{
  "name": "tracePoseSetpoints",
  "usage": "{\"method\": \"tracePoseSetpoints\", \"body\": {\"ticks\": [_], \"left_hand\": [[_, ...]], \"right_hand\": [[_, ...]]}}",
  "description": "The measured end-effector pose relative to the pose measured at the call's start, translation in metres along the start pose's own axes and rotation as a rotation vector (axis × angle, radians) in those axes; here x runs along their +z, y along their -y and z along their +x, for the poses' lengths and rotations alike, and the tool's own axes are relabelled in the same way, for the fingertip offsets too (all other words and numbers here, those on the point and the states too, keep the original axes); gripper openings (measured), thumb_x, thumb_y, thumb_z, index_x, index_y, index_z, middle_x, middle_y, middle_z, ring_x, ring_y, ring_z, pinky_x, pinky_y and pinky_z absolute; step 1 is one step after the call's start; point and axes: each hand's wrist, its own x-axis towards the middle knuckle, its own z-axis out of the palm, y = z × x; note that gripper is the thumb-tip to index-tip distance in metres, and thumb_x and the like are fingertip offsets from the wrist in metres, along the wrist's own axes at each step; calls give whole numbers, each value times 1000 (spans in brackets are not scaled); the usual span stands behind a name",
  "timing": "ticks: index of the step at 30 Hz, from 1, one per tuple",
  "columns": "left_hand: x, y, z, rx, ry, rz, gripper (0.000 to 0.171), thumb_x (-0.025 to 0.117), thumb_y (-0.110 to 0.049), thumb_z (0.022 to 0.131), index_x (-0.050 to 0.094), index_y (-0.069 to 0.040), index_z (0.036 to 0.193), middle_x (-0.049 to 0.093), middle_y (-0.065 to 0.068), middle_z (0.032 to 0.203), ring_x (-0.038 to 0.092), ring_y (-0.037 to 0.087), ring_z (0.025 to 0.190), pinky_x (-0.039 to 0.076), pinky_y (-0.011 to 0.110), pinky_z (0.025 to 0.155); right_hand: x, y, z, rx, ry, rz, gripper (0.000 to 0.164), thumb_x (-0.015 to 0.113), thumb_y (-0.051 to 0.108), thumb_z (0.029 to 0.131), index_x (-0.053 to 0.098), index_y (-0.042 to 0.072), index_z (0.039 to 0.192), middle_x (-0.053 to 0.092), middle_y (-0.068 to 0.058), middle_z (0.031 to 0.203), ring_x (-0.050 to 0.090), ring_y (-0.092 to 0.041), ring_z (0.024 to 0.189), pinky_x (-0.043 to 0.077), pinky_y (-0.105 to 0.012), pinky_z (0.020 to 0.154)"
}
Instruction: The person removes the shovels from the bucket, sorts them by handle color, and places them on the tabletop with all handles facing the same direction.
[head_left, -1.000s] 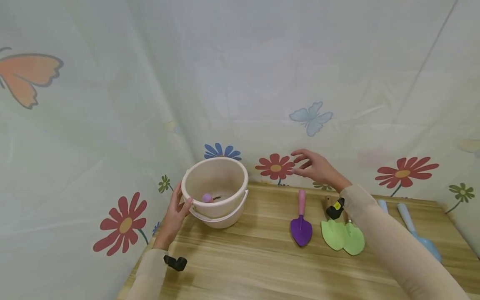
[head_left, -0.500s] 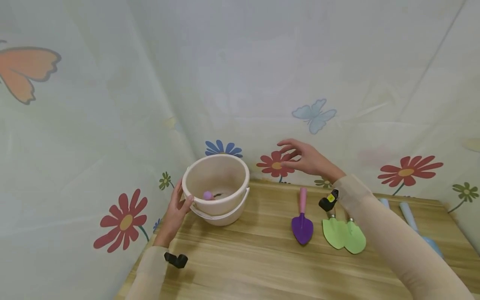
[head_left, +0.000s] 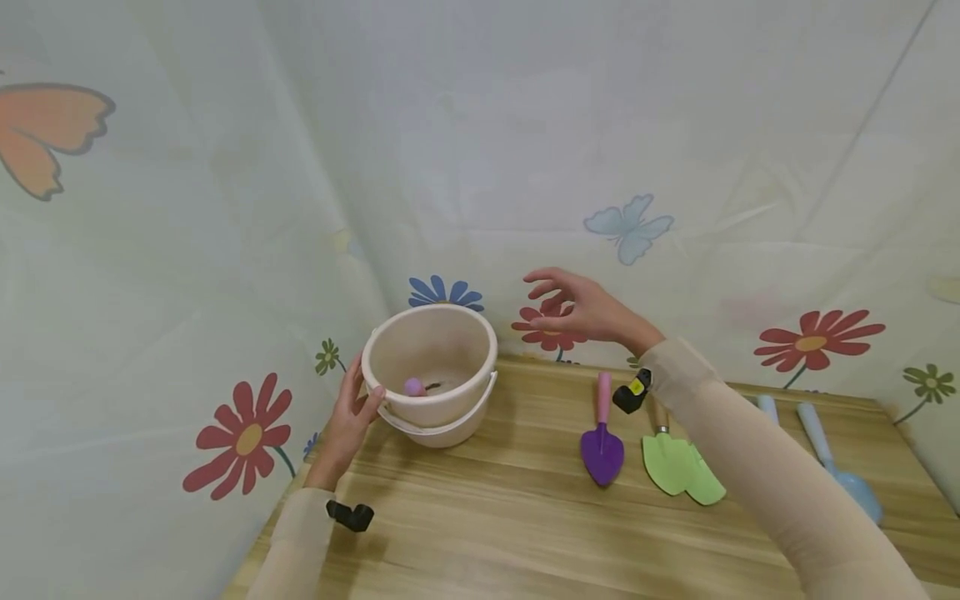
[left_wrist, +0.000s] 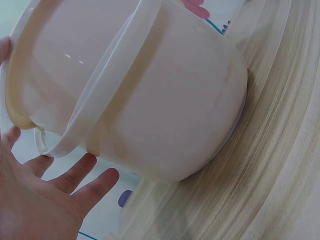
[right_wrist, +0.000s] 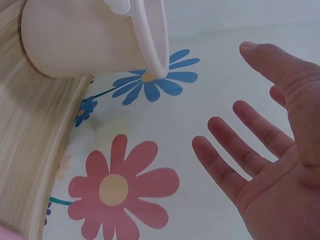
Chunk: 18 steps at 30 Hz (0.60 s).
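A cream bucket stands at the left of the wooden table, its carrying handle lowered against the near side. A purple ball-shaped thing shows inside it, beside a small dark item too unclear to name. My left hand steadies the bucket's left side. Its thumb lies on the rim, and the other fingers, spread and nearly straight, lie along the outer wall in the left wrist view. To the right of the bucket, in the air, my right hand holds nothing; its fingers are loosely curved and thumb apart.
A purple trowel with a pink handle lies right of the bucket. Beside it are two overlapping light-green shovels, partly under the right forearm. A light-blue scoop and another pale-blue handle lie farther right. Flower-printed fabric borders the table.
My right hand has moved left and slightly up, away from above the tools and closer to the bucket, staying empty. The left hand and the bucket hold their places.
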Motion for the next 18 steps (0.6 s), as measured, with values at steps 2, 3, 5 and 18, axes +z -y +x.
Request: {"method": "tracePoseSetpoints", "body": {"ticks": [2, 3, 5, 18], "left_hand": [[0, 0, -2, -1, -2, -3, 70, 55, -26, 107, 17, -38, 164, 14, -1, 171, 39, 50, 142, 43, 65, 104], [0, 0, -2, -3, -3, -5, 70, 56, -26, 107, 17, -39, 164, 15, -1, 171, 40, 50, 141, 43, 65, 104], [0, 0, -4, -3, -2, -16, 70, 56, -25, 107, 18, -38, 164, 15, 0, 171, 39, 50, 141, 44, 64, 104], [7, -3, -3, -37, -9, 14, 71, 58, -27, 106, 18, -44, 163, 17, -3, 171, 41, 45, 142, 44, 64, 105]], "right_hand": [[3, 4, 5, -11, 11, 6, 68, 83, 20, 89, 49, 17, 148, 65, -15, 133, 70, -34, 110, 52, -58, 98], [5, 6, 7, -15, 17, 14, 68, 83, 20, 89, 49, 17, 148, 65, -15, 133, 70, -34, 109, 52, -58, 98], [9, 9, 12, -18, 30, 30, 69, 84, 19, 88, 49, 17, 147, 65, -16, 132, 70, -34, 109, 53, -57, 97], [44, 22, 39, -16, 144, 105, 75, 83, 18, 88, 45, 18, 152, 61, -16, 137, 63, -37, 119, 57, -44, 93]]}}
